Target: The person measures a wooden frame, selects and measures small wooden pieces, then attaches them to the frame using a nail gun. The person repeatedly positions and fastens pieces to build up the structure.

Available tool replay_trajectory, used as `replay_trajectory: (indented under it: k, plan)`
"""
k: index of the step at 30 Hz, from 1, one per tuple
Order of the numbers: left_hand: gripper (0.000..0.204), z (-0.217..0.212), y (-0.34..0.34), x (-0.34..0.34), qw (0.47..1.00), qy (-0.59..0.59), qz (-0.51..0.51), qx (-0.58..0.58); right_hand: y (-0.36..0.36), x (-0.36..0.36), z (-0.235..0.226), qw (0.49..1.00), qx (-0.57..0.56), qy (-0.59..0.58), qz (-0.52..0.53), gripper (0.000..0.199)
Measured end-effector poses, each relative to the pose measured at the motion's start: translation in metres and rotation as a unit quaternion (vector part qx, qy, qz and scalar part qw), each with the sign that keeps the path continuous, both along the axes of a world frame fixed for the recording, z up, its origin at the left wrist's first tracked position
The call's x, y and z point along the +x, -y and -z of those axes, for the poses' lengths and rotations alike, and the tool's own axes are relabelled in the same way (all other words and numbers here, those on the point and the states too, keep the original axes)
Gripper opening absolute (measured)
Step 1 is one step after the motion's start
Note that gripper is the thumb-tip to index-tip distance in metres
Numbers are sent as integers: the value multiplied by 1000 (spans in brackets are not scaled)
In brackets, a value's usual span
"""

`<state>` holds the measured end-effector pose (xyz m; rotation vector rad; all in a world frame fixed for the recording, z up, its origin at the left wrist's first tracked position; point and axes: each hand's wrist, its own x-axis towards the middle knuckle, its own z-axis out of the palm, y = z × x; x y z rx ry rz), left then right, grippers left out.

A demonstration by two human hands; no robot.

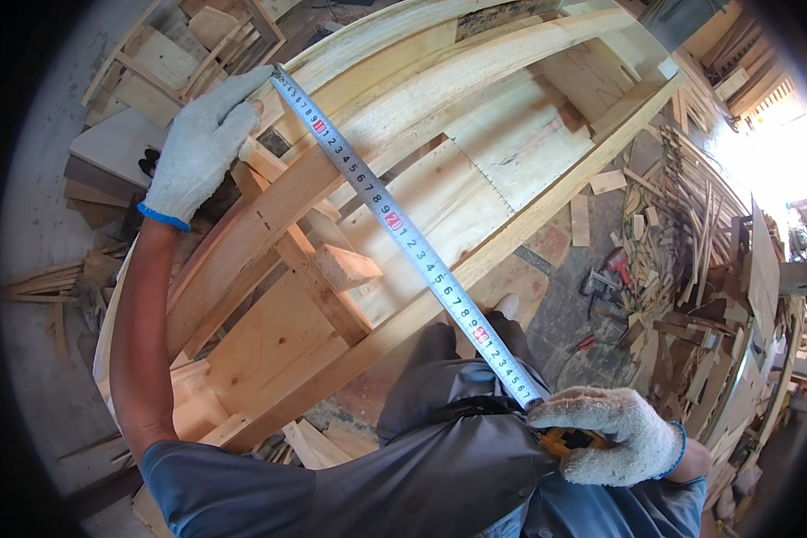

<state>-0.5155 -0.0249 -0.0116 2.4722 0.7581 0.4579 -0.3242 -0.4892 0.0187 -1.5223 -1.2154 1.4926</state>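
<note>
A steel tape measure blade (403, 230) is drawn out in a slanting line across a curved wooden frame (309, 184). My left hand (202, 148), in a white knit glove with a blue cuff, is closed at the blade's far end, by the frame's outer curved rail (368, 36); its fingertips partly hide the hook. Close to my body, my right hand (617, 438), gloved alike, grips the yellow and black tape measure case (569, 439). Between the hands the blade passes over the curved beams and the straight near rail (439, 291).
Short wooden cross-pieces (327, 282) brace the frame's left part. Plywood panels (484, 166) lie inside it. Right of it, a red power tool (614, 269) sits among wood offcuts (659, 296). More wooden frames (188, 54) stand at the far left. My shoe (508, 307) shows below the near rail.
</note>
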Motion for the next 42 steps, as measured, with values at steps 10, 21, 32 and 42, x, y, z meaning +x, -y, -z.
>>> replay_trajectory:
  k: [10, 21, 32, 42]
  plan:
    - [45, -12, 7, -5, 1000, -2, 0, -20, -3, 1, 9, 999, 11, -52, -1, 54]
    - [44, 17, -45, -32, 999, 26, -5, -26, 0, 22, 75, 950, 189, -53, 244, 39]
    - [37, 55, -169, -118, 991, 3, -97, 90, 118, 95, 189, 869, 27, -24, 494, 22]
    - [33, -63, 261, 203, 950, 66, -127, 276, 229, 194, 334, 805, -251, -47, 536, 39]
